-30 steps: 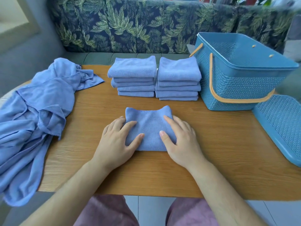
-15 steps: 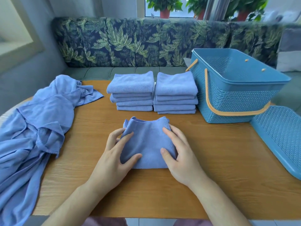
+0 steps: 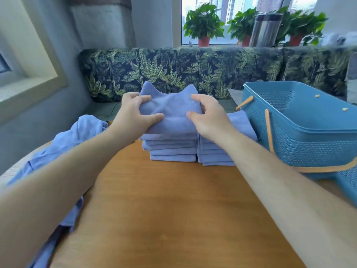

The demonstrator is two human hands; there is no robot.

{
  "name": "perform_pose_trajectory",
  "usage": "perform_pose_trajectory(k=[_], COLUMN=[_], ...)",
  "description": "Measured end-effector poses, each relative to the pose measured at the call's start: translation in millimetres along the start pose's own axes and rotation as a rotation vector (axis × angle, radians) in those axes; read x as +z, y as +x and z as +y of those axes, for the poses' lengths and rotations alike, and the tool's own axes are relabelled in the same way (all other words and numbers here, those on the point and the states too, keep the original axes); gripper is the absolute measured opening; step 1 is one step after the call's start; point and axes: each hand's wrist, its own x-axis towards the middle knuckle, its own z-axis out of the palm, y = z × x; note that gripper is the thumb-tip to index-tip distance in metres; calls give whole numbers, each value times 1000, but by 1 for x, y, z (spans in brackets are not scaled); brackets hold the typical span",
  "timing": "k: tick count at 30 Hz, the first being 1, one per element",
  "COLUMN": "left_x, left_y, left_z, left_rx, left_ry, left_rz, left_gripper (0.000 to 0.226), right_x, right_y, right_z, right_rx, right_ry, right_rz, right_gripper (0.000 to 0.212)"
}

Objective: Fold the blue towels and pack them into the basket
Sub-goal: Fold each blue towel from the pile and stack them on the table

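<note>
A folded blue towel (image 3: 172, 111) is held between my left hand (image 3: 133, 115) and my right hand (image 3: 207, 116), both gripping its sides. It sits right on top of, or just above, the left stack of folded towels (image 3: 172, 151); I cannot tell if it touches. A second stack (image 3: 222, 151) stands beside it on the right, partly hidden by my right forearm. The blue basket (image 3: 301, 132) with orange handles stands open to the right of the stacks. A heap of unfolded blue towels (image 3: 77, 136) lies at the table's left.
The wooden table (image 3: 173, 209) stretches in front of me. The basket's blue lid (image 3: 347, 182) lies at the right edge. Behind the table runs a leaf-patterned bench back (image 3: 173, 70), with potted plants (image 3: 204, 26) on the window sill.
Both hands have lifted the folded towel off the table near me and carried it forward over the left stack. My head has tipped up.
</note>
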Motion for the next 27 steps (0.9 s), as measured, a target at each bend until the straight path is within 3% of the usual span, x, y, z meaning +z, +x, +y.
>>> perform_pose_trajectory(k=[4,7,10,12,14,16,18,24,27], left_x=[26,44,43,44,57,79,95,101,86], left_y=[42,52,64,72,74,66,58,56,48], left_z=[-33,-54,-41,-28,-30,-49,-69,-70,-64], left_rx=[-110,-242,-107,12,45,8,-14,-29,48], left_ry=[134,223,308,371,430,442,418,465,476], left_rz=[-93,-153,-55,-31,-142,-283,-282,-313,-261], left_gripper=[69,61,45,42,45,49,52,52,49], right_x=[22,40,35,34,46,65,78,82,70], right_y=[32,34,43,51,54,50,47,46,44], right_z=[12,26,19,6,6,23,40,46,34], right_rx=[118,197,62,-102,-159,-67,48,46,32], right_ry=[-122,-358,-647,-693,-748,-810,-797,-841,-824], right_rz=[-52,-159,-54,17,-113,-321,-414,-408,-413], right_gripper=[43,28,35,46,51,54,57,58,57])
